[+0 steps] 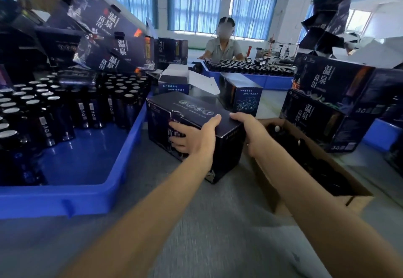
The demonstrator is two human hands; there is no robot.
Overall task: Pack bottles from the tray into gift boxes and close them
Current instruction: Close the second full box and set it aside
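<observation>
The left hand (192, 139) grips the front edge and the right hand (250, 130) clasps the end of the closed gift box (196, 111), on the bench (218, 223) beside the blue tray (91, 159) of bottles (87, 107), likely to shift it aside.

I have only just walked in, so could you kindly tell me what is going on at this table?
A person is handling a closed dark gift box. The left grip holds its front face, thumb over the top edge; the right grip holds its right end. The box is between a blue tray of bottles and a brown carton. Another person sits opposite.
</observation>
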